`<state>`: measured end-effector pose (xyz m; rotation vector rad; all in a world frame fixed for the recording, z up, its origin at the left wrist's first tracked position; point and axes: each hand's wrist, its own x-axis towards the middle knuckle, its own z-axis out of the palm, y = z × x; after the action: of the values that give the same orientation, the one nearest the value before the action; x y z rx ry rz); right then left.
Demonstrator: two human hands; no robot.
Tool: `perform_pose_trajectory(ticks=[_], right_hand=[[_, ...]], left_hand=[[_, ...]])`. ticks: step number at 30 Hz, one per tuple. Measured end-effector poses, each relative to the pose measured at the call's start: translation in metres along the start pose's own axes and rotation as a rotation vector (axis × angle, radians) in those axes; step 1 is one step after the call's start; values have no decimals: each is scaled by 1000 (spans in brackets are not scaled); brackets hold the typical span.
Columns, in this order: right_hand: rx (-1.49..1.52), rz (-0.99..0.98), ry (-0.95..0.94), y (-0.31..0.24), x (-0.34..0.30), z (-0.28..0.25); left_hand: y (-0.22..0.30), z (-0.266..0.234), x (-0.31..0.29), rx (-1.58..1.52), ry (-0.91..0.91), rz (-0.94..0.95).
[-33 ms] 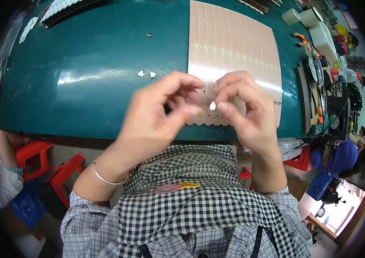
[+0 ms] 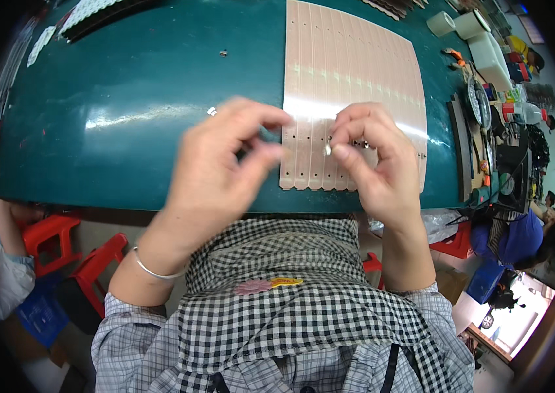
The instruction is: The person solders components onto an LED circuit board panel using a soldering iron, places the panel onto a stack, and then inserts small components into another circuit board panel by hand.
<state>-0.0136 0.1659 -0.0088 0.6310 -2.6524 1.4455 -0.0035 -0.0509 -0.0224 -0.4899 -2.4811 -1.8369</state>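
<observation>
My right hand (image 2: pixel 382 160) is closed, with a small white piece (image 2: pixel 327 150) pinched between thumb and fingertips. It hovers above a row of long pinkish metal strips (image 2: pixel 320 72) with small holes, laid side by side on the green table (image 2: pixel 140 78). To its left is my left hand (image 2: pixel 222 160), slightly blurred, with thumb and forefinger apart and nothing visible between them. A similar small white piece (image 2: pixel 211 111) lies just beyond the left hand. Farther off sits a tiny dark metal part (image 2: pixel 223 53).
Dark stacked strips (image 2: pixel 104 16) lie at the far left. Along the right edge are a dark bar (image 2: pixel 459 150), a bottle with a red cap (image 2: pixel 526 114), white rolls (image 2: pixel 442 25) and assorted tools. Red stools (image 2: pixel 97 272) stand below the table, and other people are at both sides.
My left hand has drawn left, away from the right one, and covers a white piece seen earlier on the table. The piece in my right fingers has turned and risen slightly.
</observation>
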Motion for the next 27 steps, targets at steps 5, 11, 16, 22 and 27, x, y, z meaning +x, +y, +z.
perform_pose_trajectory(ticks=[5, 11, 16, 22, 27], right_hand=[[-211, 11, 43, 16, 2, 11], [-347, -84, 56, 17, 4, 20], [-402, -107, 36, 16, 6, 22], [-499, -181, 43, 15, 8, 25], [-530, -174, 20, 9, 10, 27]], left_hand=[[-31, -31, 10, 677, 95, 130], [-35, -26, 5, 550, 113, 78], [-32, -27, 7, 511, 172, 110], [-30, -30, 5, 409, 205, 66], [-29, -30, 3, 270, 180, 81]])
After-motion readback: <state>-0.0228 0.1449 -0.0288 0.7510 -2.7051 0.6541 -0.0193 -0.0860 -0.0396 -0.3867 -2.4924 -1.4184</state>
